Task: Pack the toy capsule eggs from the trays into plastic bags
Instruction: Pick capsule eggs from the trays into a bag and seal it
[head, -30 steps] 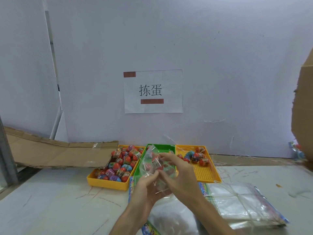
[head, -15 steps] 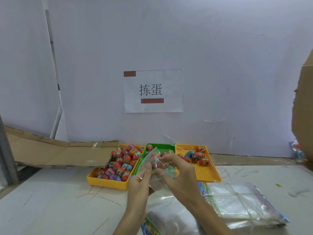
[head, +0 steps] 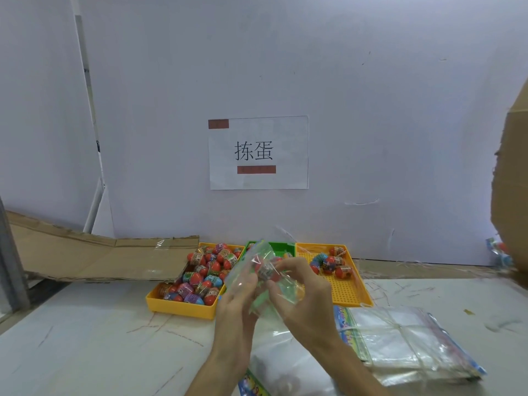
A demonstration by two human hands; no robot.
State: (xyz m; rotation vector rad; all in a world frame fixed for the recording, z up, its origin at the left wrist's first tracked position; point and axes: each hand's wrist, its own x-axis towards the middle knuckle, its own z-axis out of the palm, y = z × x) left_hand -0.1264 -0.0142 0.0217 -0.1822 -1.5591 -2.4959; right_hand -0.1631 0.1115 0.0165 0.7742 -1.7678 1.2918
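Observation:
Both hands hold one clear plastic bag point(head: 258, 265) above the table, in front of the green tray point(head: 281, 248). My left hand point(head: 238, 302) grips the bag's left side. My right hand point(head: 303, 292) pinches its right side, with a capsule egg point(head: 267, 271) showing through the film between the fingers. The left yellow tray point(head: 180, 305) is heaped with several red, blue and purple capsule eggs point(head: 207, 271). The right yellow tray point(head: 344, 290) holds several eggs point(head: 331, 261) at its far end.
A stack of clear plastic bags point(head: 400, 344) with printed edges lies at the right front. Another bag point(head: 285, 364) lies under my forearms. Flattened cardboard point(head: 94, 258) leans at the back left, a cardboard box point(head: 511, 195) stands at the right edge. A paper sign point(head: 258, 152) hangs on the wall.
The hands have worked the bag between them: it rose and tilted a little to the left. My left hand climbed from below the bag to its side. The trays stayed in place.

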